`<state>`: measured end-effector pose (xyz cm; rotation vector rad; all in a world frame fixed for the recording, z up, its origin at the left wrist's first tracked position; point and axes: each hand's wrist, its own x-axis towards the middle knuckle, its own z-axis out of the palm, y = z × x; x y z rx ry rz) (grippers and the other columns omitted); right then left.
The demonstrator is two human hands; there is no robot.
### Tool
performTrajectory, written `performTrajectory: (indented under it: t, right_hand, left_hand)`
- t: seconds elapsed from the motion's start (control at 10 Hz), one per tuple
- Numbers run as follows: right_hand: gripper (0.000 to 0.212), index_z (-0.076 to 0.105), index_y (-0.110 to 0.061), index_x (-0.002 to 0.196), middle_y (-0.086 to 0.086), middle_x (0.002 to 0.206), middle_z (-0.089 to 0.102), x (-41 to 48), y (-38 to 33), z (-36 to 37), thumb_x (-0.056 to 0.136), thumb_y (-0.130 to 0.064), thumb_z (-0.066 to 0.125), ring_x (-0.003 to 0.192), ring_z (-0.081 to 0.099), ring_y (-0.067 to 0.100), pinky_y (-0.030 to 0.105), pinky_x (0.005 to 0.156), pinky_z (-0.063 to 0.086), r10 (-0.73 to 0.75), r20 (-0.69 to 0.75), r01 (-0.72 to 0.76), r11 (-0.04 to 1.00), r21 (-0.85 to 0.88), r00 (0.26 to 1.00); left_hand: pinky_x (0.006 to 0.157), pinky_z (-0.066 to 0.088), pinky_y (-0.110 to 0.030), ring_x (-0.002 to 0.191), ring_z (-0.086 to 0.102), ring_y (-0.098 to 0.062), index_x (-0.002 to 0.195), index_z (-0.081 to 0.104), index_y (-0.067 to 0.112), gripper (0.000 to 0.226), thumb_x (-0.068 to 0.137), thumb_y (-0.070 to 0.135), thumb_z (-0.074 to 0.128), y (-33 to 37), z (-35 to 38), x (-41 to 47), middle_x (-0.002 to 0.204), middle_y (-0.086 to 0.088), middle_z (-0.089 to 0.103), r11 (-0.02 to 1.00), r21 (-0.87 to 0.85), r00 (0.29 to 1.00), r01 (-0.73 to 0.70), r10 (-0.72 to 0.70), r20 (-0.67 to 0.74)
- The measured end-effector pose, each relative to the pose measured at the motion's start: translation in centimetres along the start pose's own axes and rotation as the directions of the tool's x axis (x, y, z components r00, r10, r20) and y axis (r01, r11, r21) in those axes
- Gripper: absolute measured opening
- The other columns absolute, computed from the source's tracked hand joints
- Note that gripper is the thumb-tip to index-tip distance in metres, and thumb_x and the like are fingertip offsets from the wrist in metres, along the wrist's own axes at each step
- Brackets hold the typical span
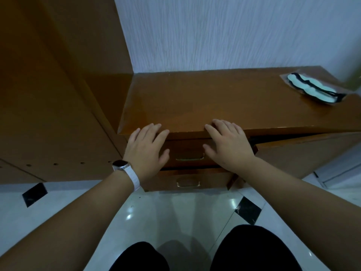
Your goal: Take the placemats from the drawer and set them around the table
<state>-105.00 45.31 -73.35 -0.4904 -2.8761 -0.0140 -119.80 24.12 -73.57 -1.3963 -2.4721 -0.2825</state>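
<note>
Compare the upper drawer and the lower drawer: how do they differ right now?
Both hands, left hand and right hand, lie flat against the upper drawer; none touches the lower drawer. The upper handle is partly covered, the lower fully visible. Both are brown wood with brass handles.

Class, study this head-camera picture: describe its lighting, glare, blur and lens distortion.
Head view: dim, bluish light; small glare spots on the glossy floor tiles; wide-angle bending curves the cabinet top; a blurred pale object smears the upper right; both hands stay fairly sharp.

Both forearms are left bare; a white-strapped watch (pixel 125 168) with a dark face is worn on the left wrist, and dark trousers (pixel 254 249) are worn.
</note>
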Motion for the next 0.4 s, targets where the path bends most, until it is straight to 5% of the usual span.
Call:
performTrajectory:
  t: [0.4]
  right_hand:
    - [0.053, 0.049, -0.02, 0.14, 0.007, 0.143, 0.05, -1.1, -2.3, -8.8, 0.094, -0.047, 0.05, 0.136, 0.042, 0.026, 0.044, 0.112, 0.032, -0.101, 0.164, 0.083, 0.99, 0.11, 0.981]
  left_hand:
    - [0.101, 0.039, -0.05, 0.128, 0.048, -0.03, 0.129, 0.058, 0.02, 0.052, 0.087, 0.049, 0.046, -0.1, -10.1, -0.5, 0.136, -0.008, 0.055, 0.997, -0.041, 0.981, 0.065, -0.056, 0.186]
